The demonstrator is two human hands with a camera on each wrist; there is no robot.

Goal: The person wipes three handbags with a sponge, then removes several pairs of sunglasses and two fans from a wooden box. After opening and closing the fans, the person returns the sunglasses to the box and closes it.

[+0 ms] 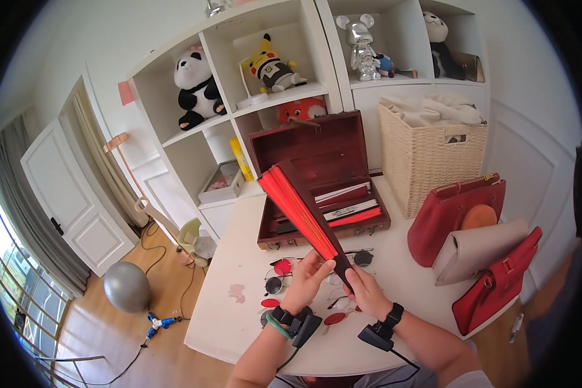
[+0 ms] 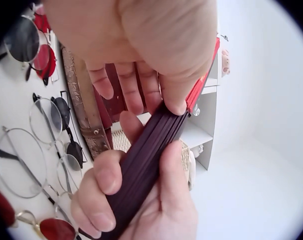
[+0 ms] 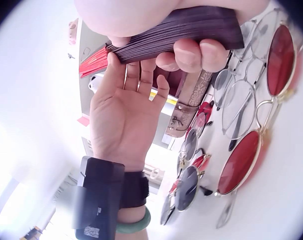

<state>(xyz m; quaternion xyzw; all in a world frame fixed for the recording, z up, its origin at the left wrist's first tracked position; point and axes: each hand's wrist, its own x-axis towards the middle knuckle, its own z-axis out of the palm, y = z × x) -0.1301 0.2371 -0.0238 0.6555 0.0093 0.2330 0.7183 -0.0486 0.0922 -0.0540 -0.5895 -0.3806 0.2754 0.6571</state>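
A folding fan [image 1: 297,210] with red leaves and dark ribs slants up over the table, folded almost flat. My right hand [image 1: 370,296] grips its dark rib end, thumb on one side and fingers curled round the other in the left wrist view. Higher up, my left hand [image 1: 306,284] pinches the fan between thumb and fingertips where the ribs meet the red part. Behind it stands an open dark red case [image 1: 310,145] with several folded fans [image 1: 346,208] inside. Several pairs of glasses lie beneath my hands, including red-tinted sunglasses [image 3: 240,162] and clear round spectacles [image 2: 21,162].
Red handbags [image 1: 446,216] and a beige clutch [image 1: 475,249] stand along the table's right side. A wicker basket [image 1: 427,161] with cloth sits at the back right. White shelves [image 1: 281,97] with plush toys rise behind. On the floor at left is a grey ball [image 1: 126,286].
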